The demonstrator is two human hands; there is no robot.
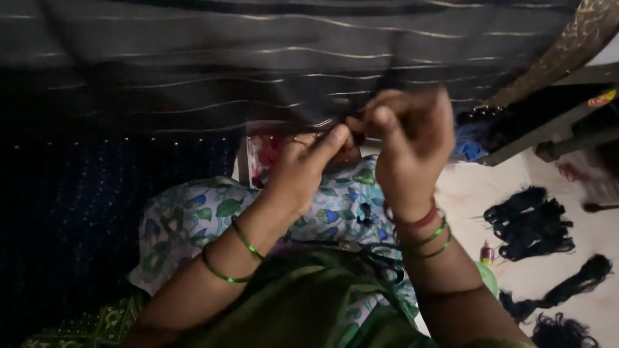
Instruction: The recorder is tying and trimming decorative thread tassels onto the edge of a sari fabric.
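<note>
Both hands pinched at dark sari edge [309, 96]: left hand [303, 171] bracing fabric, right hand [409, 148] pulling small, keeping tension even.

The dark cloth [258, 58] across the far side looks woven and matt, crossed by thin shiny metallic threads. The floral cloth [193, 216] on the lap is soft printed cotton, matt. The green bangles [245, 240] on the left wrist gleam like glass or glossy plastic. The scissors [380, 261] have dark plastic handles. The hair bundles [530, 222] at right look black, wavy and slightly glossy on a smooth pale floor [477, 193].
</note>
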